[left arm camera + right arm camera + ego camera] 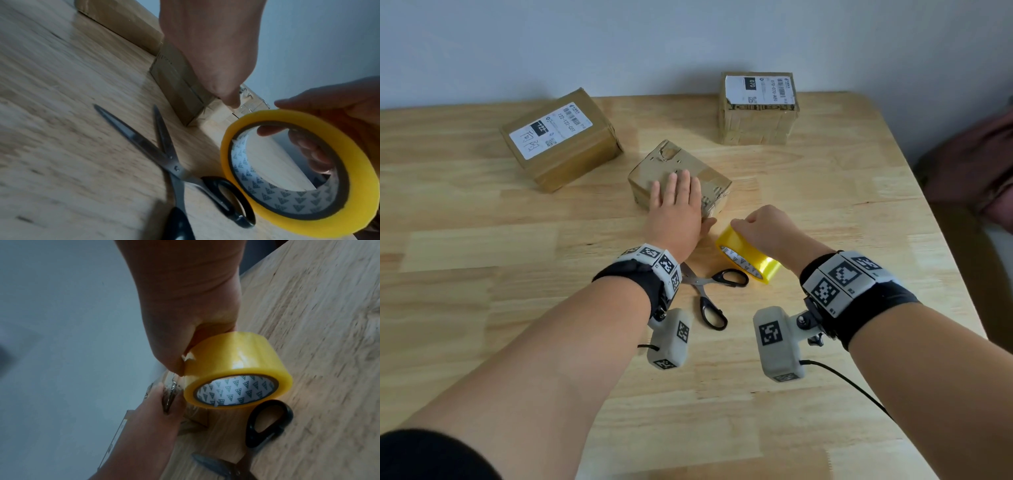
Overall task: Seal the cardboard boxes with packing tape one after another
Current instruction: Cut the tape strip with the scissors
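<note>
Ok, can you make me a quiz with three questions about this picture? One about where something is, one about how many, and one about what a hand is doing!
1. Where are the scissors?
A. on a box
B. on the table, near the tape roll
C. in a hand

2. How many cardboard boxes are on the table?
A. three
B. one
C. five

3. What is the left hand doing?
A. cutting
B. pointing up
C. lying flat on the small box

Answers: 1 B, they lie open on the wood beside the yellow tape roll in the right hand. 2 A, three show. 3 C, its fingers are straight on top.
</note>
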Tool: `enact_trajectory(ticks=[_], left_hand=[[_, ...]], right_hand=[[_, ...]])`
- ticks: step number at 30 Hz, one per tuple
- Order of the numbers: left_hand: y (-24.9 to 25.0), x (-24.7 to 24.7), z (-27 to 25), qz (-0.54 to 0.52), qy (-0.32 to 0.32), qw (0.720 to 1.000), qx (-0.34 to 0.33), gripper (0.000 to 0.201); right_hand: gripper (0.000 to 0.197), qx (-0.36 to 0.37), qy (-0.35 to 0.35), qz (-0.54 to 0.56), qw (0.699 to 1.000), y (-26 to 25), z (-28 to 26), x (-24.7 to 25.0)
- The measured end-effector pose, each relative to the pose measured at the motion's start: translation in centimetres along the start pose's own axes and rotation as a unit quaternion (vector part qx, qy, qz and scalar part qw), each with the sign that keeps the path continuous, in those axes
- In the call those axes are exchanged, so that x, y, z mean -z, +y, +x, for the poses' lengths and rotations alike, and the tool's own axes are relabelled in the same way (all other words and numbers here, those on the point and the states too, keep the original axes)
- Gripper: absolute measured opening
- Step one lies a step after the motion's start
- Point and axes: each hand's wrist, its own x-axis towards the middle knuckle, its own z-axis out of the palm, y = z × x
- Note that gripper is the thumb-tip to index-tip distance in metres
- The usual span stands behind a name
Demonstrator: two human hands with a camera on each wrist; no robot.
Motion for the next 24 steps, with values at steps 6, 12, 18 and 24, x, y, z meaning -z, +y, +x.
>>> enact_trajectory(ticks=[6,12,18,24], left_hand=[[0.0,-0.3,0.6,0.007,0.001,1.000,0.002,0.069],[-0.7,0.2,1.2,0.023,-0.011,0.999,-0.033,0.061],[-3.0,0.7,2.6,0.003,-0.002,0.994,-0.110,0.061],[-4.2,3.3,1.9,-0.154,-0.074,0.982,-0.079,0.057]], right_hand=[[0.050,0.012,-0.001,0.021,1.000,0.0,0.1,0.0],[0.051,0.034,-0.020,0.061,0.997,-0.5,0.0,0.1],[0.033,0.024,-0.053,0.121,0.991,-0.8,-0.2,-0.1],[0.035,0.007,-0.081,0.183,0.980,-1.6,-0.3,-1.0]])
